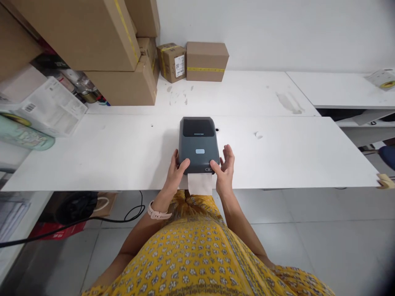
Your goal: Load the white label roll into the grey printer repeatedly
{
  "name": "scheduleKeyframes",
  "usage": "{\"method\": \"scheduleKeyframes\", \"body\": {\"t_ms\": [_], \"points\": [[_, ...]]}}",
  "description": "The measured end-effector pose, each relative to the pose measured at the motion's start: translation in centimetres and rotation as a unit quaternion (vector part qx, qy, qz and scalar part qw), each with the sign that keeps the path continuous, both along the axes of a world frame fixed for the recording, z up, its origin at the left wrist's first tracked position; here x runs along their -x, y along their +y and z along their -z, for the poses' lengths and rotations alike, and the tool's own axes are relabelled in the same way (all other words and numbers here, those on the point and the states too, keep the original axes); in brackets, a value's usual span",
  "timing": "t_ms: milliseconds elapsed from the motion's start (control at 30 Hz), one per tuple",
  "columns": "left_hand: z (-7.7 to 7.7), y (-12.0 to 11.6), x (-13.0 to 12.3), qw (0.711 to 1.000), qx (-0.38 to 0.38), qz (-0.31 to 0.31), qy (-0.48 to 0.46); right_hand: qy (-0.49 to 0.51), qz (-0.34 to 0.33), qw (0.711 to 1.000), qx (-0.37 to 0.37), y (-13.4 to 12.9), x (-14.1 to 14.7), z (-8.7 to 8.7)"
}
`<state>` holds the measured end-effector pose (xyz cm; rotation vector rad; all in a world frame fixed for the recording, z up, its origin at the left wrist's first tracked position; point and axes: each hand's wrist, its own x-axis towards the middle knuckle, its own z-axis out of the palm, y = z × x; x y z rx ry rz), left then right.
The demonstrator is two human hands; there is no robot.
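A dark grey label printer (197,142) stands on the white table, its front close to the near edge. From its front slot hangs a strip of blank white label paper (200,183), over the table edge. My left hand (177,172) grips the printer's left front corner, thumb on top and fingers along the side. At the right front corner, my right hand (225,170) has its thumb on the top; some of its fingers stretch up beside the printer, a little apart from its side.
Cardboard boxes (123,86) are stacked at the back left, with two smaller cartons (206,61) by the wall. Clear packaging (52,107) and a mint-green bottle (27,133) lie at the left. A paper scrap (258,135) is right of the printer. A black cable (108,220) runs below the table.
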<state>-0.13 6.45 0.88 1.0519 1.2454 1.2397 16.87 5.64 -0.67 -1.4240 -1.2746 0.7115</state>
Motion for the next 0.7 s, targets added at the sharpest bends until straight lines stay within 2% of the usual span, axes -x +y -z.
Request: {"method": "scheduleKeyframes", "body": {"t_ms": [100, 200, 300, 533, 700], "points": [[0.1, 0.1, 0.2, 0.999, 0.036, 0.006, -0.023, 0.084, -0.079, 0.990, 0.080, 0.0, -0.3, 1.1], [0.3, 0.0, 0.4, 1.000, 0.019, 0.005, -0.020, 0.134, -0.112, 0.978, 0.113, 0.0, -0.6, 1.6], [0.6, -0.2, 0.1, 1.000, -0.013, -0.007, -0.013, 0.107, -0.115, 0.982, 0.106, -0.1, -0.9, 1.6], [1.6, -0.2, -0.9, 0.997, -0.060, -0.036, 0.019, -0.039, -0.111, 0.991, 0.063, -0.4, -0.5, 1.7], [2.0, -0.2, -1.0, 0.996, -0.077, -0.042, 0.020, 0.009, -0.083, 0.995, 0.047, -0.3, -0.2, 2.4]]}}
